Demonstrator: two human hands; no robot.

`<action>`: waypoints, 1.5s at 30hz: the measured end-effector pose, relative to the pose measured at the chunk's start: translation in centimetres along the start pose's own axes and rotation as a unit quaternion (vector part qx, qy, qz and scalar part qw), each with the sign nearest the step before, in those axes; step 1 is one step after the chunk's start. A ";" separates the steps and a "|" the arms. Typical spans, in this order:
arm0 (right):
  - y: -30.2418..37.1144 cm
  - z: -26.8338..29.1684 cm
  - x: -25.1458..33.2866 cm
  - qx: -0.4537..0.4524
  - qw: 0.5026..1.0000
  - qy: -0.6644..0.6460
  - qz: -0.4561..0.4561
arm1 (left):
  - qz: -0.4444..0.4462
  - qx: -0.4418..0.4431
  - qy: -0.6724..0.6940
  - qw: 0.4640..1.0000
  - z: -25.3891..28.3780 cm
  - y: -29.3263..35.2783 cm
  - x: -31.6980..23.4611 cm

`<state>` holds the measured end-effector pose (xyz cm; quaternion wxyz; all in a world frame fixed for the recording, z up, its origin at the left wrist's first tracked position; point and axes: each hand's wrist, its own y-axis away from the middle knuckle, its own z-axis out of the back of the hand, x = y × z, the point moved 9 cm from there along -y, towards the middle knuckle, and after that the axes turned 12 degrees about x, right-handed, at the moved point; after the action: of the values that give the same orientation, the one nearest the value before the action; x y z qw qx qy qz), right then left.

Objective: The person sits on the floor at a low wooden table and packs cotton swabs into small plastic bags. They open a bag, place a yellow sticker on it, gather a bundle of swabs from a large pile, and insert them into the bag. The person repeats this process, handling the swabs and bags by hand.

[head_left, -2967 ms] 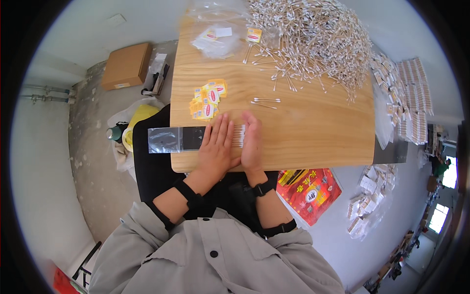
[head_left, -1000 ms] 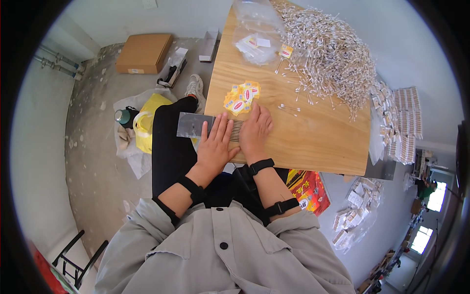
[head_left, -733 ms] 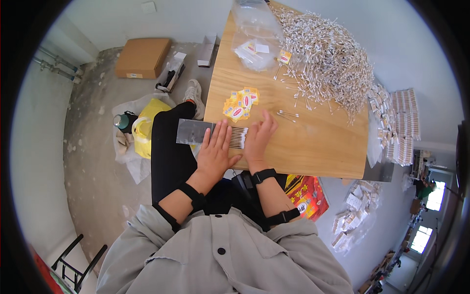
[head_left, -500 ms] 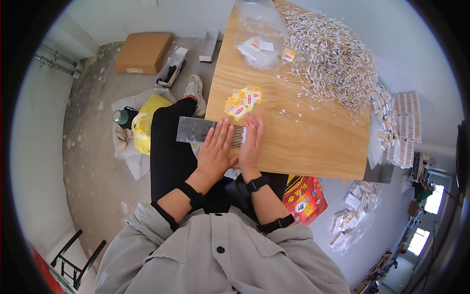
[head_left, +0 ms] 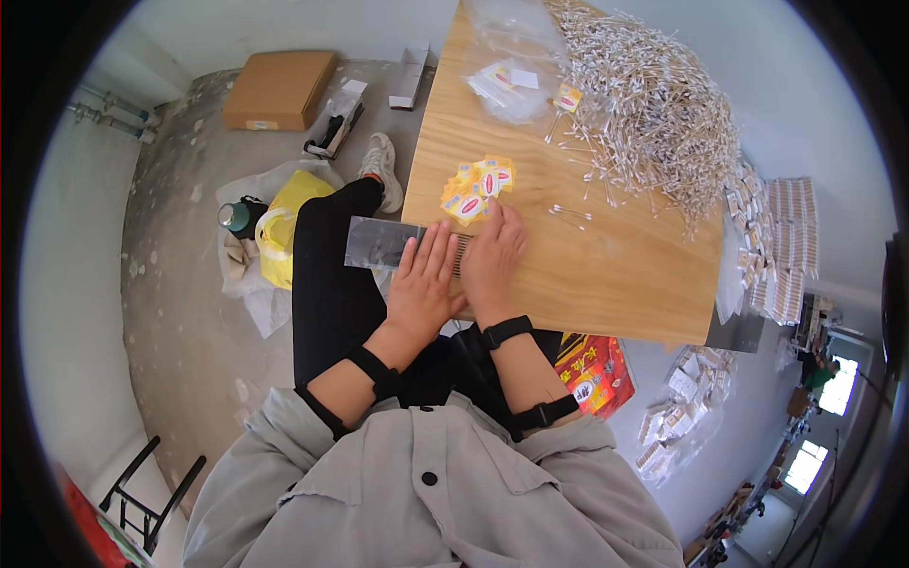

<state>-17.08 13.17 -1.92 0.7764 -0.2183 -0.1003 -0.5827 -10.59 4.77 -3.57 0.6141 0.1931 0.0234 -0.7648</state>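
Observation:
My left hand lies flat, fingers stretched, over a clear plastic bag and a row of cotton swabs. Part of that row shows between my two hands, and the bag's empty end juts past the table edge above my leg. Just right of the swabs is my right hand. Its index finger reaches out to the near edge of a pile of yellow and white cards, while the other fingers are bent. I see nothing held in it.
A large heap of cotton swabs covers the far right of the wooden table. Clear bags lie at the far edge, and a few loose swabs right of the cards. Packed swabs stand stacked beyond the right edge.
My right hand has shifted off the end of the swab row, and its index finger now reaches the card pile. The left hand stays pressed on the bag.

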 end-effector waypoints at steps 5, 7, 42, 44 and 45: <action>-0.2 -1.0 0.3 0.004 1.000 0.014 0.020 | -0.019 -0.006 0.057 0.998 1.5 0.6 0.3; -0.1 -1.0 0.2 0.010 0.999 0.032 0.016 | 0.024 -0.086 0.072 0.993 4.2 1.4 1.8; -0.2 -0.9 0.4 0.003 1.000 0.015 0.014 | 0.097 -0.074 -0.030 0.992 5.4 -1.9 5.5; -0.2 -1.0 0.4 0.004 1.000 0.014 0.011 | 0.094 -0.079 -0.027 0.992 5.4 -1.9 5.4; -0.2 -1.0 0.4 0.006 1.000 0.015 0.010 | 0.094 -0.079 -0.023 0.992 5.5 -1.9 5.4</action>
<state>-17.27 12.37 -2.57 0.7849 -0.2058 -0.0894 -0.5775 -14.75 -1.29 -0.62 0.6968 0.1274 0.0516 -0.7040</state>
